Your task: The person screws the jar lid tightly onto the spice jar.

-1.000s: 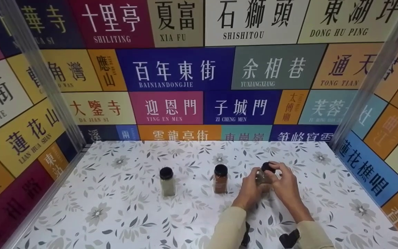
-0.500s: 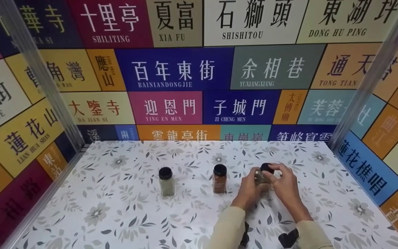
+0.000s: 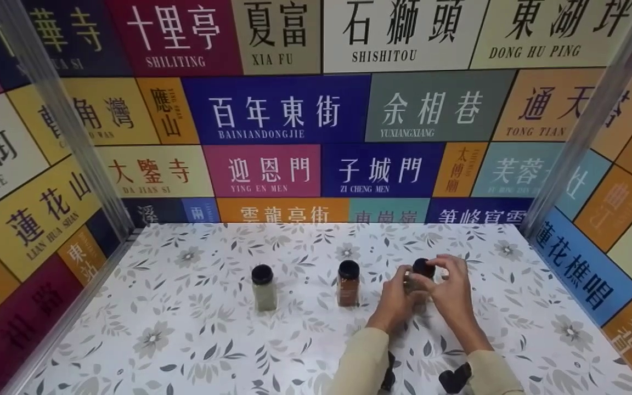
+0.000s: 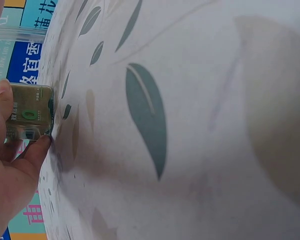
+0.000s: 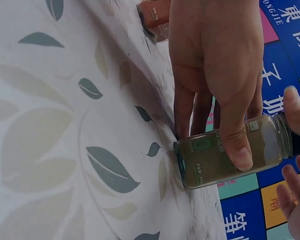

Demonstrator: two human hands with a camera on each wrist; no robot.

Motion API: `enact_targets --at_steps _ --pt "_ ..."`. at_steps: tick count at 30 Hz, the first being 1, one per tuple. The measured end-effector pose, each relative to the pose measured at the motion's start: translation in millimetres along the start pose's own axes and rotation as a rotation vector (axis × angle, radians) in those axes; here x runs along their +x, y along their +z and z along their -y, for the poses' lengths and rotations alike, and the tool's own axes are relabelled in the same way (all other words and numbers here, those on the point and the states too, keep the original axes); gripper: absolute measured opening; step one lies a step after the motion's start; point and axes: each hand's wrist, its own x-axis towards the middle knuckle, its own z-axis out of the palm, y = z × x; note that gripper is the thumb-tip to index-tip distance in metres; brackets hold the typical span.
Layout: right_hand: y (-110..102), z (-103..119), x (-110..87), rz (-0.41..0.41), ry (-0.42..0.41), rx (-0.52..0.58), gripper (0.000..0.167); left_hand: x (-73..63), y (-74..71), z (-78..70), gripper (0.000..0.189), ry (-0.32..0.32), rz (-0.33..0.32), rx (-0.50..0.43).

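My left hand (image 3: 395, 302) grips a small glass spice jar (image 5: 210, 160) by its body, thumb along one broad side and fingers around the other. Brownish-green powder fills most of it, and a green mark shows on the label. The jar stands with its base right at the patterned tabletop. Over its top, the thumb and fingers of my right hand (image 3: 453, 291) pinch the black cap (image 3: 423, 267). In the right wrist view, the cap sits at the threaded glass neck, partly covered by the right thumb (image 5: 296, 110).
Left of my hands stands a capped jar of reddish-brown powder (image 3: 348, 285). Farther left is another capped jar, with pale green powder (image 3: 264, 288). The white leaf-print tabletop (image 3: 184, 340) runs back to a wall of coloured name panels (image 3: 277, 109).
The fingers of my right hand have shifted a little on the cap, with the knuckles slightly higher. My left hand keeps its grip on the jar in the same spot.
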Motion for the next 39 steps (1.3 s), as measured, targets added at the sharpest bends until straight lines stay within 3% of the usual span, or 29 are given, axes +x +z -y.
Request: enact_targets --at_steps 4,7,10,13,20,25,39 --pt "-2.6 -1.0 -1.3 0.052 0.063 0.137 0.038 1.0 0.6 1.0 0.047 -0.032 -0.007 -0.018" --pt "-2.9 -0.8 -2.4 0.139 0.138 0.268 0.043 2.3 2.1 1.3 0.049 -0.039 -0.019 -0.016" --pt "-0.7 -0.7 -3.3 0.210 0.171 0.350 0.047 3.4 3.6 1.4 0.051 -0.052 -0.027 -0.008" --pt "2.2 -1.1 -3.8 0.230 0.183 0.393 0.049 4.2 4.3 0.8 0.051 -0.071 -0.024 -0.004" --pt "4.6 -4.4 -4.8 0.204 0.193 0.456 0.047 4.3 4.8 0.7 0.050 -0.073 -0.014 -0.014" --pt "6.9 -7.6 -4.7 0.168 0.190 0.435 0.045 2.6 2.7 0.9 0.050 -0.053 -0.011 -0.001" --pt "16.3 -14.0 -5.1 0.084 0.313 0.469 0.055 4.8 3.2 4.7 0.048 -0.025 -0.014 -0.020"
